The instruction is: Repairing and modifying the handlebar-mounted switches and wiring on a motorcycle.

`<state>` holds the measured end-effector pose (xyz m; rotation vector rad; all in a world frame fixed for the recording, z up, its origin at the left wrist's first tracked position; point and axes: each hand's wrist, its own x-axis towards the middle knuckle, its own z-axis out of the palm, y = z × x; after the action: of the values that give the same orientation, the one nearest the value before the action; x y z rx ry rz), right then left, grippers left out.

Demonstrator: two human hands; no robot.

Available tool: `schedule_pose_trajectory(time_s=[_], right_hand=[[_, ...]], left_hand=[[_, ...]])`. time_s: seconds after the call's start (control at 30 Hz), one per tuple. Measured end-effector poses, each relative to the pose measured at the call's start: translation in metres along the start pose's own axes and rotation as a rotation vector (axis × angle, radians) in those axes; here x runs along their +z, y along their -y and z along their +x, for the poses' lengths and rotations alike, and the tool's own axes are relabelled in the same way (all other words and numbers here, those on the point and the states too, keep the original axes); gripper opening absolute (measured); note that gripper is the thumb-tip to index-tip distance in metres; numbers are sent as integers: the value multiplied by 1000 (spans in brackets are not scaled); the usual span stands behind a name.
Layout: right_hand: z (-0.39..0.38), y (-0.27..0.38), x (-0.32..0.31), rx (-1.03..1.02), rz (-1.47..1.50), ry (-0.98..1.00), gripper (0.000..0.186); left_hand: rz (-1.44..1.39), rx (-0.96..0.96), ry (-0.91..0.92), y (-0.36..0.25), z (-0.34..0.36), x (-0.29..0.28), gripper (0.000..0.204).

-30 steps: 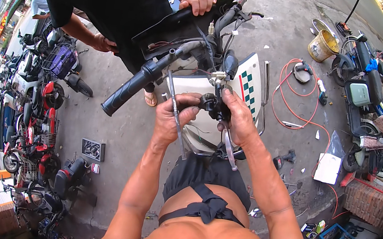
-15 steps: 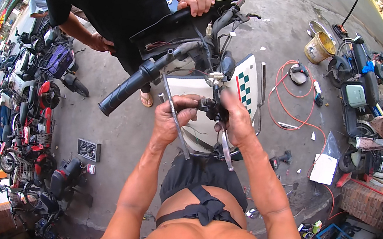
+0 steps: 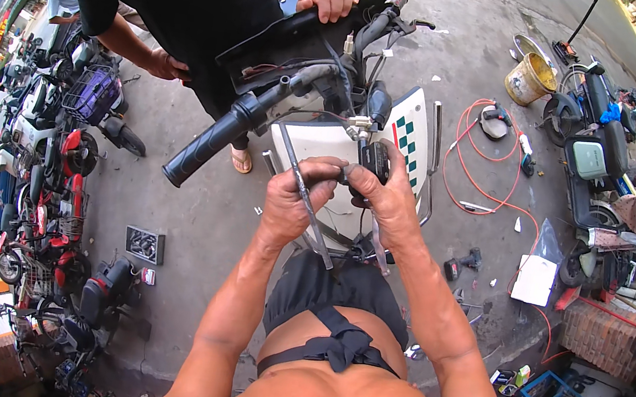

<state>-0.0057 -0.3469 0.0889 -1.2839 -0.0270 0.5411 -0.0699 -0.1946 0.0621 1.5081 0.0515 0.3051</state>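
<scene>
My left hand [image 3: 295, 199] is closed, with a long thin grey metal rod [image 3: 291, 148] gripped in it; the rod slants down toward me. Its fingertips meet those of my right hand [image 3: 387, 200] at a small dark part, mostly hidden. My right hand is wrapped round a black brake lever housing [image 3: 373, 157], from which a silver lever [image 3: 378, 246] points toward me. Just beyond lies the stripped scooter handlebar [image 3: 302, 78], its black ribbed grip [image 3: 207, 150] off to the left. A white body panel [image 3: 316, 140] with green checks stands beneath.
Across the handlebar, a person in black [image 3: 175, 0] rests one hand on a black cover [image 3: 274, 50]. Parked scooters [image 3: 74, 197] line the left. An orange hose [image 3: 489, 194], a yellowish bucket [image 3: 531, 78] and a cordless drill [image 3: 463, 264] lie right. A parts tray [image 3: 145, 245] sits left.
My right hand has turned, bringing the black housing into view and its thumb to my left fingertips. The rod in my left hand has shifted slightly right.
</scene>
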Motion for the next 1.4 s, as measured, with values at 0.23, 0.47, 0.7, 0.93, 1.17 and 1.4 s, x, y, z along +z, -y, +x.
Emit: schedule_pose_trajectory(time_s=[0.23, 0.47, 0.7, 0.93, 1.17, 1.4], right_hand=[[0, 8, 1, 22, -85, -61, 88], [2, 8, 2, 27, -43, -72, 80], [4, 11, -2, 53, -59, -84, 82], [3, 7, -7, 61, -39, -46, 85], [5, 3, -12, 61, 6, -11, 84], [5, 3, -13, 46, 13, -36, 85]], left_hand=[[51, 89, -11, -1, 8, 2, 17], [18, 35, -104, 0, 8, 11, 17], [7, -157, -189, -5, 5, 17, 19], [124, 25, -183, -9, 3, 26, 17], [139, -139, -155, -17, 7, 26, 17], [167, -194, -182, -23, 12, 23, 16]])
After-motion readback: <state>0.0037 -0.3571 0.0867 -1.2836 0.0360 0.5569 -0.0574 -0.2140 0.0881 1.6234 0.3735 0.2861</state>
